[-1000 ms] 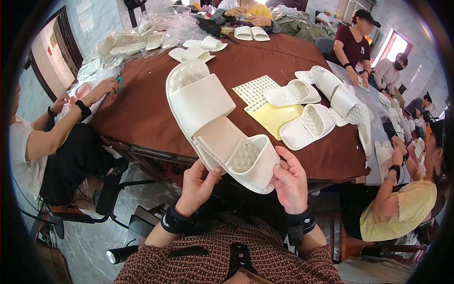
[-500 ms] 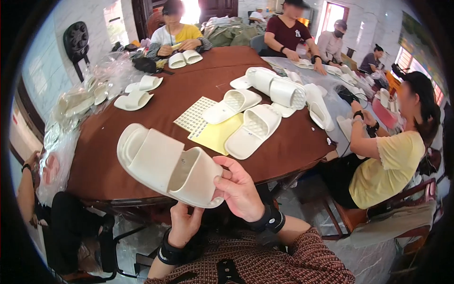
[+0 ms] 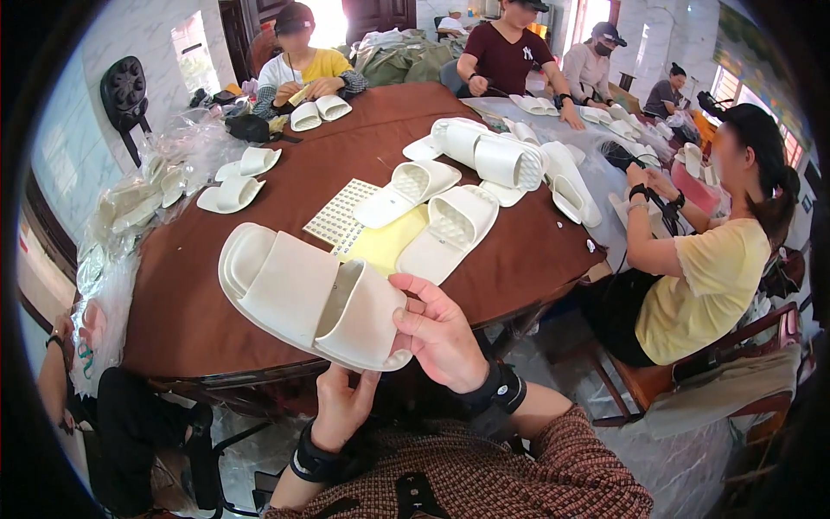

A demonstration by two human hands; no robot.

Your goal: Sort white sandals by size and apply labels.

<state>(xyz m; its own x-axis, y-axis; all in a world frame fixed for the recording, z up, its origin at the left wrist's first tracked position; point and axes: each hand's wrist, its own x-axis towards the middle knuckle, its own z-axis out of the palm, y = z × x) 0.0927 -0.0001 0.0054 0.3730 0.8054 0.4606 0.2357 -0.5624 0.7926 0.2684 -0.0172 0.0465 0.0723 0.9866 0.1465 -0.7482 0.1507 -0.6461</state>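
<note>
In the head view, two white slippers [image 3: 285,290], nested one into the other, are held just above the near edge of the desk [image 3: 194,285]. The right hand [image 3: 441,337] grips their toe end, fingers [image 3: 424,327] closed over it; the left hand [image 3: 343,406] holds the lower edge from below, fingers closed, some tips hidden behind the slippers.

Two single slippers [image 3: 415,186] lie side by side near the middle of the desk, beside one label sheet [image 3: 337,212] and one yellow sheet [image 3: 378,249]. Behind them is a stack of nested slippers [image 3: 497,156], too overlapped to count. Two more slippers [image 3: 232,195] lie toward the left, and two [image 3: 320,112] at the far side, before a seated person [image 3: 303,73].

Brown cloth covers the desk; clear plastic bags [image 3: 130,199] crowd its left side. A grey surface [image 3: 598,169] adjoins on the right, where a person in a yellow shirt [image 3: 705,285] sits on a wooden chair [image 3: 640,381]. The floor [image 3: 653,471] is grey and marbled, the walls [image 3: 69,143] pale and marbled.
</note>
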